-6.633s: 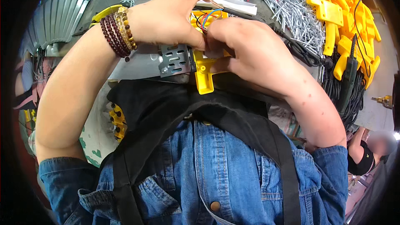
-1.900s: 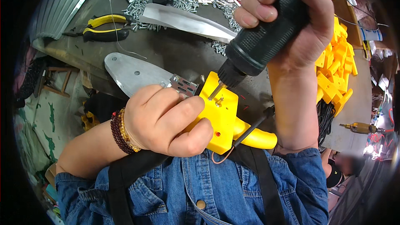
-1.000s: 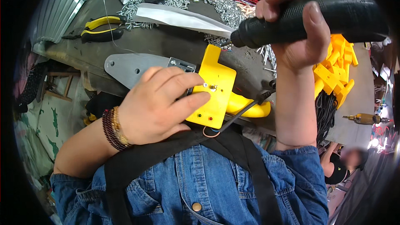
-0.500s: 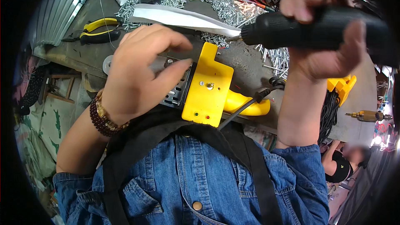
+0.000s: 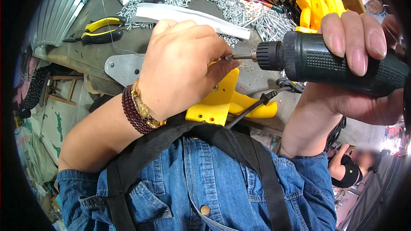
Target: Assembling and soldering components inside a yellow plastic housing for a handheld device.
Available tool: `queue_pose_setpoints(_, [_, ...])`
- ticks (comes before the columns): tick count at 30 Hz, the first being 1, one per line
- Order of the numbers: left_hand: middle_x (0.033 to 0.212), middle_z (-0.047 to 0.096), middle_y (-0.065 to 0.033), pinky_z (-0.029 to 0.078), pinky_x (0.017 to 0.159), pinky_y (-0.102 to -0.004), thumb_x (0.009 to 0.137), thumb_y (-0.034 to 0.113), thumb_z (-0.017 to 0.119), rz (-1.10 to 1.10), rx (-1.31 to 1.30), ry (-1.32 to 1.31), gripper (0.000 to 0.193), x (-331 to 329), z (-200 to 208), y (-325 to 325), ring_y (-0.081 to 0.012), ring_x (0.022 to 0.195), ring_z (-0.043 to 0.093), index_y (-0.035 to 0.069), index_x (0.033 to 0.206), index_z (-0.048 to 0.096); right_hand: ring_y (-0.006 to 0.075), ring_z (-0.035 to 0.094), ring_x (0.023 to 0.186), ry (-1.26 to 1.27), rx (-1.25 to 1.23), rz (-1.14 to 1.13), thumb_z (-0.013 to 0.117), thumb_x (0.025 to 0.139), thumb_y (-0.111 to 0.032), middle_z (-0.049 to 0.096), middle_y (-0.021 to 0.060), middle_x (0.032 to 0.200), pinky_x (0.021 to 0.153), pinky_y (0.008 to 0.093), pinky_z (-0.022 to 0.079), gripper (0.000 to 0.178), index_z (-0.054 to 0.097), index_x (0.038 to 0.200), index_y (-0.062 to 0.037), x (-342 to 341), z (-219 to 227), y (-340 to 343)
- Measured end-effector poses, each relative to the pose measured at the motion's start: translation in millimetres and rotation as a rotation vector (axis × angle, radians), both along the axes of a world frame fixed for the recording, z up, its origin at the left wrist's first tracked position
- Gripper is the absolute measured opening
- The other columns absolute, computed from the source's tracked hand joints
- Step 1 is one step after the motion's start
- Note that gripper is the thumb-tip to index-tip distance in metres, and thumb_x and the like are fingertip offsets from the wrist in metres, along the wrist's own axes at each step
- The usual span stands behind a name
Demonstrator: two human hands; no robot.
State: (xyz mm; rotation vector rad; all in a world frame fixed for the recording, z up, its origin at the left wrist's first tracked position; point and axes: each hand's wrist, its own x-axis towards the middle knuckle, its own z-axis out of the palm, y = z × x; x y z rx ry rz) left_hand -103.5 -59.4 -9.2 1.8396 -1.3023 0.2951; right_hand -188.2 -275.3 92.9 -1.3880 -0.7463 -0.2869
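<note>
My right hand [image 5: 357, 55] grips a black powered screwdriver [image 5: 308, 55], held level with its metal bit [image 5: 246, 56] pointing left. My left hand [image 5: 184, 66] is closed, thumb and forefinger pinched at the bit's tip; the small thing between them is mostly hidden. Beneath the left hand lies a yellow tool housing [image 5: 209, 109] with a yellow handle [image 5: 261, 108], small holes, and green and red spots near its lower edge. A dark cord [image 5: 250, 110] runs across the handle. The housing's upper part is covered by my hand. A grey metal plate [image 5: 124, 66] sticks out to the left.
Piles of loose screws [image 5: 274, 28] and a white strip [image 5: 192, 18] lie beyond my hands. Yellow-black pliers [image 5: 102, 31] and metal blades [image 5: 64, 10] are at left. Yellow plastic parts [image 5: 319, 6] stand far right. A person [image 5: 349, 169] is at the right edge.
My left hand has moved right, its parted fingers closing to a pinch at the bit's tip. The screwdriver in my right hand has come lower and slightly right, now level.
</note>
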Motion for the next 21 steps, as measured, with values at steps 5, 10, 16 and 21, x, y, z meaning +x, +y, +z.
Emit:
queue_pose_setpoints(5, [0.078,0.063,-0.0027,0.040,0.077,-0.0372,0.075,0.021,0.079,0.037,0.016,-0.096,0.016,-1.7,3.9,4.4,-0.0235,0.078,0.059,0.010,0.081,0.069,0.0142,0.055,0.079,0.003,-0.050,0.024,0.069,0.082,-0.035,0.060,0.0069,0.102,0.075,0.0353,0.043,0.072,0.047,0.140,0.0005,-9.8,8.0,-16.2])
queue_pose_setpoints(10, [0.078,0.062,-0.0021,0.040,0.076,-0.0380,0.070,0.019,0.080,0.026,-0.029,-0.176,0.019,-2.7,4.8,5.8,-0.0234,0.078,0.060,0.009,0.080,0.067,0.0142,0.056,0.079,0.009,-0.103,0.046,0.069,0.081,-0.033,0.060,0.0065,0.103,0.075,0.0348,0.043,0.072,0.046,0.141,0.0002,-7.0,4.5,1.4])
queue_pose_setpoints(16, [0.088,0.066,-0.0035,0.041,0.083,-0.0384,0.065,0.019,0.083,-0.037,0.069,-0.127,0.032,-0.9,4.0,14.9,-0.0251,0.087,0.061,0.009,0.092,0.069,0.0142,0.056,0.079,0.009,-0.167,0.078,0.070,0.081,-0.029,0.060,0.0061,0.103,0.076,0.0342,0.043,0.072,0.046,0.142,0.0000,-9.9,8.9,8.1])
queue_pose_setpoints(21, [0.118,0.061,-0.0126,0.039,0.098,-0.0437,0.063,0.051,0.082,-0.170,0.154,-0.019,0.080,12.4,6.9,37.7,-0.0326,0.111,0.056,0.007,0.127,0.060,0.0135,0.058,0.081,0.021,-0.263,0.078,0.070,0.078,-0.015,0.061,0.0052,0.106,0.076,0.0312,0.045,0.075,0.041,0.146,-0.0023,-21.5,8.5,10.6])
